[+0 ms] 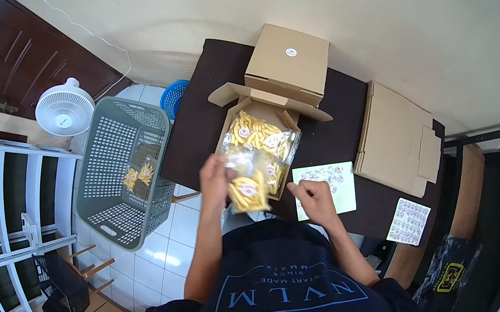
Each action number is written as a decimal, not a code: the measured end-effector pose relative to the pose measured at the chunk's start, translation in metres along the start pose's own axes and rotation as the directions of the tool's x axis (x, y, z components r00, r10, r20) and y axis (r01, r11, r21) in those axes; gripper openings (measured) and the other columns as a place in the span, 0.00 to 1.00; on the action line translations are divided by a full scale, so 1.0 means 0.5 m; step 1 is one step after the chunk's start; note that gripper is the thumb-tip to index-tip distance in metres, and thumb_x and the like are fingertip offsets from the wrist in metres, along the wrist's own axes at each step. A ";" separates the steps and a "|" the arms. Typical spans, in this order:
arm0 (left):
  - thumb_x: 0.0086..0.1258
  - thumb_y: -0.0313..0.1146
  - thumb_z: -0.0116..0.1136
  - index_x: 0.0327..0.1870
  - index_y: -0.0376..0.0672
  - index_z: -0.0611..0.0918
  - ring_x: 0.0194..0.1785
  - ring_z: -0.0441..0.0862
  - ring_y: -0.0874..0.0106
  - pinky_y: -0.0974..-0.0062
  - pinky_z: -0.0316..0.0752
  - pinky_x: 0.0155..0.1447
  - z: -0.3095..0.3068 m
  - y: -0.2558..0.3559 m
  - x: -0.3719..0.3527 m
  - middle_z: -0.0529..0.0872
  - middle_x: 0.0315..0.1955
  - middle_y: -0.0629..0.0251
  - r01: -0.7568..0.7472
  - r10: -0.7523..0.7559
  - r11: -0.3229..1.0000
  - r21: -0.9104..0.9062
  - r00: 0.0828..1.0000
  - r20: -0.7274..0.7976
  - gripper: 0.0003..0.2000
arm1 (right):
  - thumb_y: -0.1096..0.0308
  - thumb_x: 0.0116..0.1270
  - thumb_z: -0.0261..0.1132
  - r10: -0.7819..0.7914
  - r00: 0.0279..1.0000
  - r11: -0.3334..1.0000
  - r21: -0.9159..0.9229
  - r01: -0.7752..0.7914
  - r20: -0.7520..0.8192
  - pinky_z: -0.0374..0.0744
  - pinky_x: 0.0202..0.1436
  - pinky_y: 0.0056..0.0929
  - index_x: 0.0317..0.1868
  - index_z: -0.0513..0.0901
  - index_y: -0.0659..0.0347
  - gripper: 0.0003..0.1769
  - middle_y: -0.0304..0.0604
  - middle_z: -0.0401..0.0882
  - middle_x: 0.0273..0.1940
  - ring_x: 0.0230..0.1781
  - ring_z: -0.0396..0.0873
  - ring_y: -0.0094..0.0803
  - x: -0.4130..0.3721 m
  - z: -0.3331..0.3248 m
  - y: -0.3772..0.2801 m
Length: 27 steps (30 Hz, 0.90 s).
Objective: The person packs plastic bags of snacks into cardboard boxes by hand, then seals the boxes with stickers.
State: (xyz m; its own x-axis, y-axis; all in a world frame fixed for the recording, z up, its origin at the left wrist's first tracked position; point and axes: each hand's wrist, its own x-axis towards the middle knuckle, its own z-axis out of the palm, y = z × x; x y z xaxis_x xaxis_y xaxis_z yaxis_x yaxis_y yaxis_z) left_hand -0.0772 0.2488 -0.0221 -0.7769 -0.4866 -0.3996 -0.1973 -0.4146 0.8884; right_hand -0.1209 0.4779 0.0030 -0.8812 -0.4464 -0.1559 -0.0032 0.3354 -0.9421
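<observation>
My left hand (214, 176) is closed on the top of a clear bag of yellow snacks (248, 192), which has a round sticker on its front. The bag hangs over the near left edge of an open cardboard box (227, 128). Inside that box lie more snack bags (251, 132) with round stickers. My right hand (314, 198) is closed near the left edge of a pale sticker sheet (344, 196) on the dark table (191, 140); whether its fingers pinch anything is too small to tell.
A closed box (290, 60) stands behind the open one. Flattened cardboard (392, 139) and a second sticker sheet (409, 222) lie at the right. Left of the table are a grey-green basket (110, 179) holding snack bags, a fan (65, 111) and a blue basket (173, 97).
</observation>
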 end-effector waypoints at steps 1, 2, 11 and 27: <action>0.79 0.33 0.45 0.36 0.42 0.75 0.22 0.66 0.85 0.85 0.67 0.30 -0.023 0.011 0.017 0.72 0.22 0.78 -0.084 0.083 0.995 -0.061 0.996 -0.025 0.10 | 0.67 0.68 0.65 0.041 0.999 0.999 0.020 -0.041 -0.022 0.59 0.18 0.26 0.18 0.74 0.66 0.20 0.32 0.62 0.11 0.17 0.58 0.15 0.002 -0.005 0.014; 0.79 0.33 0.45 0.36 0.42 0.75 0.22 0.66 0.85 0.85 0.67 0.30 -0.032 0.014 0.024 0.72 0.22 0.78 -0.084 0.083 0.995 -0.060 0.996 -0.033 0.10 | 0.67 0.68 0.65 0.041 0.999 0.999 0.021 -0.041 -0.014 0.59 0.18 0.26 0.18 0.74 0.66 0.20 0.32 0.62 0.11 0.17 0.58 0.15 0.006 -0.007 0.020; 0.79 0.35 0.47 0.29 0.39 0.74 0.23 0.60 0.87 0.83 0.58 0.26 0.054 0.022 -0.002 0.67 0.18 0.79 -0.402 0.488 0.852 0.334 0.841 -0.233 0.14 | 0.68 0.66 0.67 -0.053 0.892 0.967 0.245 -0.065 0.448 0.81 0.41 0.26 0.47 0.75 0.69 0.16 0.46 0.83 0.35 0.34 0.81 0.25 0.054 0.087 -0.049; 0.80 0.36 0.45 0.31 0.40 0.73 0.22 0.69 0.83 0.80 0.66 0.27 -0.001 -0.016 0.032 0.74 0.17 0.69 -0.220 0.259 0.963 0.156 0.914 -0.313 0.14 | 0.68 0.67 0.66 0.149 0.843 0.940 0.192 -0.283 0.517 0.77 0.23 0.22 0.35 0.78 0.68 0.10 0.38 0.79 0.23 0.19 0.77 0.20 0.088 0.081 0.009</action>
State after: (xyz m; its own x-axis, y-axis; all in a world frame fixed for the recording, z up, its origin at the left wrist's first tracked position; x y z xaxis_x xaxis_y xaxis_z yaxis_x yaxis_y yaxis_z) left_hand -0.0878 0.2438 -0.0358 -0.5739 -0.7927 -0.2055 -0.1123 -0.1724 0.9786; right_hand -0.1405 0.4264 -0.0198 -0.4991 -0.7551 -0.4252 0.3373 0.2826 -0.8980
